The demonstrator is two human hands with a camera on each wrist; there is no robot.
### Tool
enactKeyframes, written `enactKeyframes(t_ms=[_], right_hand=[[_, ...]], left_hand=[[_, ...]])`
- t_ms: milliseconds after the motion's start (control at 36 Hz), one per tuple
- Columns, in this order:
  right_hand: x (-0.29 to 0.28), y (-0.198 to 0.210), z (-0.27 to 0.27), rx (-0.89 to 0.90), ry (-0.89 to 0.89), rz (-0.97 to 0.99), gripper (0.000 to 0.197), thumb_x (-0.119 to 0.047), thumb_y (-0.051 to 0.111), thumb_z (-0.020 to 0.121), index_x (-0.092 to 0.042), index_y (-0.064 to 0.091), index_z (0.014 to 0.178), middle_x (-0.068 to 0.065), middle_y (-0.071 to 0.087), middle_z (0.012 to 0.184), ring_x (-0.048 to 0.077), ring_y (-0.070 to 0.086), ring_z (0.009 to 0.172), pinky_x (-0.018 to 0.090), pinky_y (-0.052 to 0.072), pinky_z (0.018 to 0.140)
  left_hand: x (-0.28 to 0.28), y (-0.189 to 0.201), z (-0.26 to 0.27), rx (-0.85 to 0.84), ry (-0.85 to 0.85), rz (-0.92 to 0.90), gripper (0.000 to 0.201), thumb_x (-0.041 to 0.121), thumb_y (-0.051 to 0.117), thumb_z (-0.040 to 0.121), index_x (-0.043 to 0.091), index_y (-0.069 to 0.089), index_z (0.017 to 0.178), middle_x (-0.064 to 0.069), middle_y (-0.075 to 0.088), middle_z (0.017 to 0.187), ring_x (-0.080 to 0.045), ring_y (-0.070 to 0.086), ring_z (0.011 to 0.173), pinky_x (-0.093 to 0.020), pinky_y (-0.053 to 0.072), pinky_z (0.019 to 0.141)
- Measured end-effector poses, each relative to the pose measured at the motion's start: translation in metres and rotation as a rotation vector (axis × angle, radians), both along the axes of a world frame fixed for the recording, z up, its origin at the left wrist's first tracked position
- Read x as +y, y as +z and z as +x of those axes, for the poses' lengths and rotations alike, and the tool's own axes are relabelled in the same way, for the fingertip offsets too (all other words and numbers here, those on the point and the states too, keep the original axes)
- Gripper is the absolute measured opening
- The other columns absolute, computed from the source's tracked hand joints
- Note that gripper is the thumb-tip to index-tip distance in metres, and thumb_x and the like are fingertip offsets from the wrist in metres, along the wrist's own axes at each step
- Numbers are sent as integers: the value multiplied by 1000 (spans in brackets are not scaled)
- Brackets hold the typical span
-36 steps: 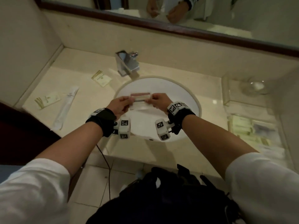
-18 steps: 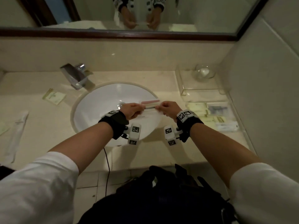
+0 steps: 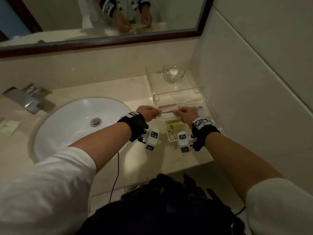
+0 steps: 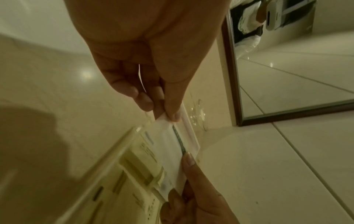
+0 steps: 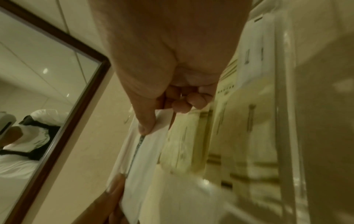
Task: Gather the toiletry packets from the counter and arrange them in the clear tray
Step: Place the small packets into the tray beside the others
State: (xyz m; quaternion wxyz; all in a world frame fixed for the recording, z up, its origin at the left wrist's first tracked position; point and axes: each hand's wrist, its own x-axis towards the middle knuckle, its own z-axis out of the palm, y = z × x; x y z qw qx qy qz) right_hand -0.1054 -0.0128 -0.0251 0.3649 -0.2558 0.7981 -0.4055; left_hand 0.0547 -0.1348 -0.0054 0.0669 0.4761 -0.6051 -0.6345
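Pinching a flat white packet [image 3: 166,112] by its ends, the left hand [image 3: 147,113] and right hand [image 3: 186,114] hold it over the clear tray [image 3: 207,106].

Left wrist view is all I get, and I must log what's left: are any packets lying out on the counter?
Observer: Yes. The head view shows one pale packet on the counter at the far left, beyond the sink.
Operator: Where is the tray relative to that sink?
Observer: The clear tray sits to the right of the sink, against the side wall. The left hand and right hand hold the white packet over it.
Operator: How does the right hand grip?
Observer: In the right wrist view, its thumb pinches the packet's end and the other fingers are curled in.
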Motion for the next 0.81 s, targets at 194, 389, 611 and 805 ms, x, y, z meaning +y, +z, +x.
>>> enactKeyframes(t_ms=[194, 389, 611, 805], right_hand=[[26, -6, -54, -32, -116, 34, 16, -27, 69, 86, -20, 64, 72, 2, 58, 62, 18, 50, 55, 35, 47, 63], [36, -8, -91, 88, -152, 79, 8, -25, 66, 85, -17, 64, 83, 5, 66, 80, 23, 61, 72, 43, 54, 79], [33, -8, -113, 328, -48, 218, 5, -13, 53, 92, -15, 53, 97, 9, 62, 94, 28, 61, 87, 33, 51, 72], [29, -11, -124, 424, 88, 288, 9, -10, 50, 94, -11, 58, 99, 13, 66, 98, 29, 63, 88, 29, 49, 71]], left_hand=[[17, -4, -63, -55, -47, 30, 15, 23, 76, 78, 9, 71, 80, -3, 65, 70, -10, 49, 53, -19, 38, 48], [28, -2, -109, -132, -134, -34, 29, 22, 66, 87, 0, 70, 105, -8, 71, 98, -8, 65, 66, -17, 53, 63], [32, -2, -142, -383, -251, -216, 44, 41, 72, 78, 6, 71, 104, -10, 69, 107, -27, 64, 101, -38, 52, 94], [33, -3, -155, -468, -331, -297, 38, 39, 67, 83, 7, 72, 103, -10, 70, 104, -23, 62, 85, -32, 52, 80]])
